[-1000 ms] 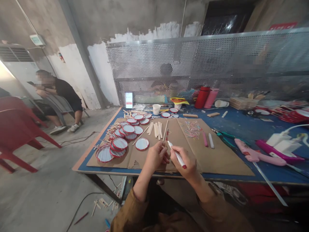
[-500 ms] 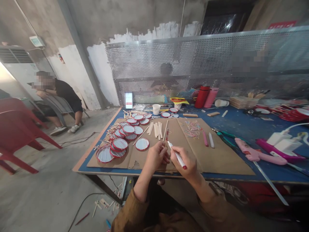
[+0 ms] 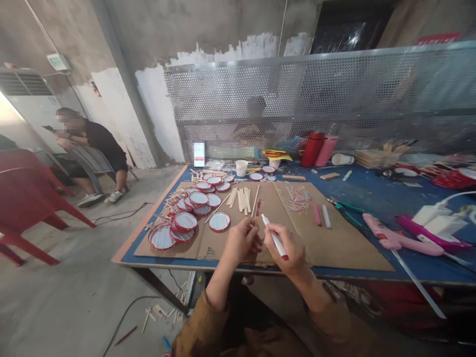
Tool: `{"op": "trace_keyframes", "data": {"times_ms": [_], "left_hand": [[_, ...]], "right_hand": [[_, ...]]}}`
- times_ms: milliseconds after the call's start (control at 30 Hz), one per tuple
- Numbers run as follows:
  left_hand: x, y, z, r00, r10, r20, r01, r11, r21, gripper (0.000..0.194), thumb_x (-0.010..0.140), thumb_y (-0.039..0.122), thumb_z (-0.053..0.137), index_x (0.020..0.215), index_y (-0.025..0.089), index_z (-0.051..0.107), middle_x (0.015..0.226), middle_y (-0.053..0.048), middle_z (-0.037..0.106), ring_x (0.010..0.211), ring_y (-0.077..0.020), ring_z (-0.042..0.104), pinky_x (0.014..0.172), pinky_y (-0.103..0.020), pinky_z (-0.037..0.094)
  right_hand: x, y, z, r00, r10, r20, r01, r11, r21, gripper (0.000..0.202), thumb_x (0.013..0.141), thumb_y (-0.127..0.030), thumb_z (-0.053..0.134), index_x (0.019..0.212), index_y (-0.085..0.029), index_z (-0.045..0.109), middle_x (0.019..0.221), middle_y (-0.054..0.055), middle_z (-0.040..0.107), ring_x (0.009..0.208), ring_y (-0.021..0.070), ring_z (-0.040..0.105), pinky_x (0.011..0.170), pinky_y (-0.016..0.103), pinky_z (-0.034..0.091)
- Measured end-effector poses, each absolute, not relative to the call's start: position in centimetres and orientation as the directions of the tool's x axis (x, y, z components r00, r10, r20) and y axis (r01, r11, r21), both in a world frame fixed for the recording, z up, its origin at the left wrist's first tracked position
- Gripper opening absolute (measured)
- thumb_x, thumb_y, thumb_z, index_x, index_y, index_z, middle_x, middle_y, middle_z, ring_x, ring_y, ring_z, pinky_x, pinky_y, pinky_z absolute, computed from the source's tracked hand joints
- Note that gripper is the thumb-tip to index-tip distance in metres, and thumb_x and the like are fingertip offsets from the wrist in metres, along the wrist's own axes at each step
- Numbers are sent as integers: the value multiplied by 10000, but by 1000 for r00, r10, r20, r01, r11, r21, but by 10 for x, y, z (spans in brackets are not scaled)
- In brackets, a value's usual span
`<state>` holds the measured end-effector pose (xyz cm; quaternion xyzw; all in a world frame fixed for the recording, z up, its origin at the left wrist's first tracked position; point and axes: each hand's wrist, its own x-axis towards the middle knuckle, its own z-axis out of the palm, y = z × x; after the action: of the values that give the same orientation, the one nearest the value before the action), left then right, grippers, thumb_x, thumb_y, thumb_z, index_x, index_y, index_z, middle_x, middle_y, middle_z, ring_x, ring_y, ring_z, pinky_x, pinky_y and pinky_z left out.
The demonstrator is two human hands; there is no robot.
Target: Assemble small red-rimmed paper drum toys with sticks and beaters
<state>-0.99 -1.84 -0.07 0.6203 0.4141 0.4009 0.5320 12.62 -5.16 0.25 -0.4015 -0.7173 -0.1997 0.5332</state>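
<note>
My left hand is closed on a flat wooden stick that points away from me and has red colouring on it. My right hand grips a white marker with a red end, its tip just right of the stick and apart from it. Beyond my hands, several plain wooden sticks lie side by side on the brown cardboard. Left of my left hand is a round white disc with a red rim, and more such discs are piled further left.
On the cardboard's right are colourful rubber bands, a pink pen and a white one. Green-handled pliers and a pink glue gun lie further right. Paper cup and red bottle stand behind. Someone sits at left.
The marker's tip has shifted slightly right, away from the stick. My left hand and the stick stay nearly still.
</note>
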Motion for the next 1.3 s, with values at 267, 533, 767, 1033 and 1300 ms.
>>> {"op": "trace_keyframes", "data": {"times_ms": [267,533,767,1033,1300], "left_hand": [[-10,-19,0,339,939,54,74,-85,994,139,802,298,478,872,180,502,528,60,545,390,-86,559,357,-146,423],[-10,-19,-1,343,937,62,67,-90,994,113,806,284,470,858,187,498,551,56,559,402,-88,568,363,-149,431],[-11,-19,0,348,936,57,70,-87,994,111,806,283,476,854,185,499,545,55,559,405,-87,571,369,-148,435],[-11,-19,-2,356,932,69,66,-99,993,119,810,277,462,883,191,501,534,60,555,400,-95,574,360,-152,431],[-11,-17,-5,361,930,65,74,-97,993,127,809,272,462,897,188,502,533,57,560,401,-93,578,361,-145,432]], "right_hand": [[127,-52,5,-142,402,905,734,656,-176,149,852,-144,541,995,-180,563,779,50,678,695,164,668,643,268,540],[125,-52,5,-149,440,886,737,647,-197,110,861,-152,533,966,-170,560,783,56,682,702,165,671,653,265,539],[125,-53,5,-141,440,887,743,639,-199,118,865,-164,530,979,-180,557,795,58,686,714,169,674,656,266,547],[125,-53,5,-142,436,889,749,635,-192,119,858,-159,541,974,-173,564,794,65,689,708,176,676,649,271,543],[126,-52,3,-113,403,908,747,637,-189,180,846,-142,562,1022,-178,559,820,60,684,730,173,671,679,273,547]]}}
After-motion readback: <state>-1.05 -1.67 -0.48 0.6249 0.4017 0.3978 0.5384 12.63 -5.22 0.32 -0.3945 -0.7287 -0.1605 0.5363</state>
